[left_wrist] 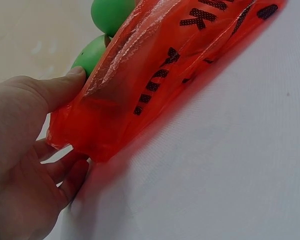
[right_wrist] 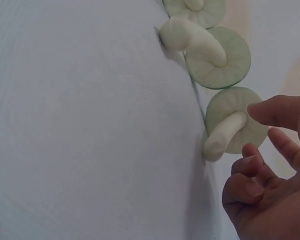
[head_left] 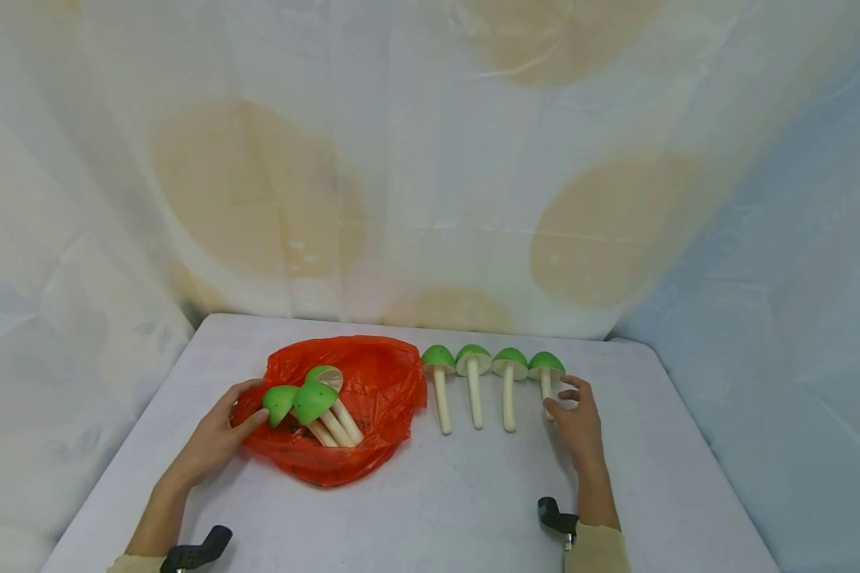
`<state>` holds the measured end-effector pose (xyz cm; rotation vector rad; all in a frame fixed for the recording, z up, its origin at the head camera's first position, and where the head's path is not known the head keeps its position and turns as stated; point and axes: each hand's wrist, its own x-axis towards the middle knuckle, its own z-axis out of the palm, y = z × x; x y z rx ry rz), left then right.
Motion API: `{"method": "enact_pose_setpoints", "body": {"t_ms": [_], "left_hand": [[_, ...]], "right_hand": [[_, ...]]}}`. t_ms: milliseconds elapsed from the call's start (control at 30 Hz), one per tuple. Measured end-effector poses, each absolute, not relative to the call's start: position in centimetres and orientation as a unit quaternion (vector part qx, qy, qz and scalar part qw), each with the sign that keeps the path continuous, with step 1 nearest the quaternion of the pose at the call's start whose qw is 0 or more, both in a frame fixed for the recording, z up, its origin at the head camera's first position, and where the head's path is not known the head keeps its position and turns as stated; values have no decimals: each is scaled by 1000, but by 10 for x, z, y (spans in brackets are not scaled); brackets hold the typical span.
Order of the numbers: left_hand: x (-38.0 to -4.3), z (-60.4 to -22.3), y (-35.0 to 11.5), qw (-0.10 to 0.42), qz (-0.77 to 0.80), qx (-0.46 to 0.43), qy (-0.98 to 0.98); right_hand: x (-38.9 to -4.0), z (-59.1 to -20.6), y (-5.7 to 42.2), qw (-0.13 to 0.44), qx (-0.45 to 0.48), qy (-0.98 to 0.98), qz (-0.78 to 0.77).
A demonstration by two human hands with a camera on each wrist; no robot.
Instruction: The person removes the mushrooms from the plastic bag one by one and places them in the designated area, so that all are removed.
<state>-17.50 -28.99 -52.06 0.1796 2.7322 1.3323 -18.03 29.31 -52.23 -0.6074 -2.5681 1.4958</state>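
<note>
Now the left hand [head_left: 222,426] pinches the red bag [head_left: 390,382] of mushrooms [head_left: 315,403], and the right hand [head_left: 577,418], half open and seemingly empty, is by the end mushroom [head_left: 546,363] of the row [head_left: 475,390] beside it, maybe neatening that, so needing a soft pinch next.

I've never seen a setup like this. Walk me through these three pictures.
There is no machine here, just a person's two bare hands. The wide picture comes from a head-worn camera looking forward and down; the other two come from cameras worn on each wrist. On the white-covered table lies an open, crinkled red plastic bag with at least three green-capped, white-stemmed mushroom shapes in it. To its right, four more such mushrooms lie in a row. The left hand holds the bag's edge, thumb above and fingers underneath. The right hand is at the rightmost mushroom; I cannot tell whether it grips it.
</note>
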Motion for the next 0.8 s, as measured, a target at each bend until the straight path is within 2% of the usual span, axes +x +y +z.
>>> {"method": "enact_pose_setpoints", "body": {"t_ms": [800], "left_hand": [[-174,-519,-289,48,437,56,896]], "right_hand": [[-189,-507,261,77,-128,-835,530]]}}
